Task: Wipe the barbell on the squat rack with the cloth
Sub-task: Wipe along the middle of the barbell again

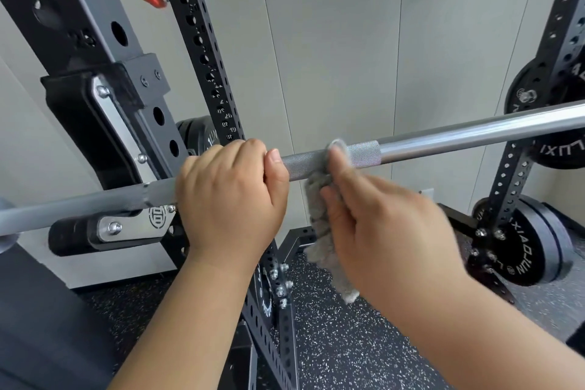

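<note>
Mid-wipe. Barbell [443,139] sits on the squat rack [202,51] hook [126,228], running 8 to 2 o'clock across the view. Left hand [228,196] is clamped round the bar, steadying it. Right hand [380,225], at its 3 o'clock, pinches the grey cloth [319,231] against the knurling, tail hanging toward 6. Probable next move: slide the cloth toward 2 o'clock over the smooth chrome, wrapped snug, while the left hand stops the bar rolling.

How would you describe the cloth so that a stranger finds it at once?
Follow the silver barbell across the squat rack to its knurled part. There the right hand holds a cloth against the bar, hanging below it. It is the only soft, fuzzy grey thing among hard metal.
</note>
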A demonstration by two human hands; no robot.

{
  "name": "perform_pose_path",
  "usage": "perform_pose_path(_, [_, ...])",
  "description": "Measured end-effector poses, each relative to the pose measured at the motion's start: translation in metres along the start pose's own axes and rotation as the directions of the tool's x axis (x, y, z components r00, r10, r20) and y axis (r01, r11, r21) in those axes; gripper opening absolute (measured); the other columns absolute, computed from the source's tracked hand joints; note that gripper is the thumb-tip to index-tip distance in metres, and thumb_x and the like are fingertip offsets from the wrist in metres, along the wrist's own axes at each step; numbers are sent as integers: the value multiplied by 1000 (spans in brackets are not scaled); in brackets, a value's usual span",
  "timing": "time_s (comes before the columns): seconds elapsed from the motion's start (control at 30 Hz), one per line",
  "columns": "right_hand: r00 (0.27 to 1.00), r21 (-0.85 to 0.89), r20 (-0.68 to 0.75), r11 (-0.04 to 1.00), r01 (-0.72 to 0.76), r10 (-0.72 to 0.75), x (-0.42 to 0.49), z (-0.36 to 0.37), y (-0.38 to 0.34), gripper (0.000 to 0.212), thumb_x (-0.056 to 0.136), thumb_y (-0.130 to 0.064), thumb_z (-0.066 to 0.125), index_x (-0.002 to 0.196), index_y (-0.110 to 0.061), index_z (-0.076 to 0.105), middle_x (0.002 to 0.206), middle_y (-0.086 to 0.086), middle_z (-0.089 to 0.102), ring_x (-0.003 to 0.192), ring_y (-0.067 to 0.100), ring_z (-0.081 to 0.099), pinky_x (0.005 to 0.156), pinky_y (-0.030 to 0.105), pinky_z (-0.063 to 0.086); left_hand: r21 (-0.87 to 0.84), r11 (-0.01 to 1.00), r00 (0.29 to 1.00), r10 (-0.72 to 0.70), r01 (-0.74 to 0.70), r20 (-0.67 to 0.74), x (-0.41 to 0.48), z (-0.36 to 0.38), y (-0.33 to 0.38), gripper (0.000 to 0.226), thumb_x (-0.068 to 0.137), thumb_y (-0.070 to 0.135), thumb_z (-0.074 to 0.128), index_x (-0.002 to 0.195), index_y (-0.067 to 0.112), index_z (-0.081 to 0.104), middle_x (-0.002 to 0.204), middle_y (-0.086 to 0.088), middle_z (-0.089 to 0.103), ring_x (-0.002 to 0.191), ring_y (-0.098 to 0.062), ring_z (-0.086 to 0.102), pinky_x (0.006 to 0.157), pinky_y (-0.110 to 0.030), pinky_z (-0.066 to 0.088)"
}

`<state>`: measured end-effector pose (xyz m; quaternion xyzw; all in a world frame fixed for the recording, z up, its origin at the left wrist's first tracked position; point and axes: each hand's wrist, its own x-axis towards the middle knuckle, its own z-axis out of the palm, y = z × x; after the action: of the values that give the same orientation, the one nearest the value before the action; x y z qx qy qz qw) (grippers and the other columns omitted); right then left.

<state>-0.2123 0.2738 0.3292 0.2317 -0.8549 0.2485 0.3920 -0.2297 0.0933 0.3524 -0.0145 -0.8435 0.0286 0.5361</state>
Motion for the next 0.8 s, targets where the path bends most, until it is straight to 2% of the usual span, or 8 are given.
perform_pose_path(0.13, [999,3,-27,1000,-30,30,6,-5,18,47,104,-39,45,147,-25,57,69,-7,64,40,21,50,36,32,48,-39,999,989,37,-31,143,4,-9,-4,38,104,35,33,71,20,45,64,11,40,62,-22,40,62,-37,31])
perform_pose_path(0.2, [995,23,-63,997,-77,78,9,-11,23,46,104,-39,46,145,-23,59,69,-8,65,41,17,49,35,30,46,-66,997,975,56,-43,217,13,-15,-10,41,103,39,34,67,22,42,59,10,39,57,-21,42,56,-35,37])
perform_pose_path(0.27, [1000,2,-26,1000,-8,8,6,-6,10,46,104,-35,48,145,-17,59,67,-9,62,38,16,47,34,29,45,-25,999,957,38,-32,288,25,-19,-15,46,101,48,33,66,22,46,59,8,45,57,-19,46,52,-32,43])
perform_pose_path(0.4, [998,-52,33,997,61,-59,-3,-1,4,51,95,-24,71,144,-16,60,61,-8,56,34,18,40,35,23,40,76,997,880,-32,-5,473,36,-20,-15,66,98,61,19,61,17,51,56,2,53,57,-23,53,60,-32,48])
perform_pose_path(0.47, [999,-75,-37,997,3,-6,4,-8,12,45,101,-29,62,144,-17,60,64,-7,61,35,19,42,37,20,37,80,996,854,-63,25,516,38,-21,-13,71,97,61,16,60,14,54,55,0,55,56,-24,55,63,-33,53])
perform_pose_path(0.6, [999,-41,2,998,53,-53,1,-4,4,51,106,-38,41,146,-12,58,63,-8,58,35,17,43,34,25,41,113,994,880,-63,11,470,36,-18,-12,69,95,57,12,58,15,53,52,0,51,50,-23,50,53,-28,41])
perform_pose_path(0.7, [996,-48,16,995,84,-83,-3,-4,7,48,102,-33,51,145,-15,59,62,-9,56,34,15,40,34,24,41,139,990,927,-32,-22,375,28,-17,-11,68,93,56,11,51,15,44,43,2,41,39,-22,39,48,-23,27])
perform_pose_path(0.8, [998,-74,-59,997,-7,3,4,-10,17,46,102,-31,53,144,-15,60,67,-6,63,37,17,42,35,23,39,127,992,946,-38,-4,323,25,-13,-12,66,93,55,14,48,15,42,42,2,37,37,-22,35,50,-21,24])
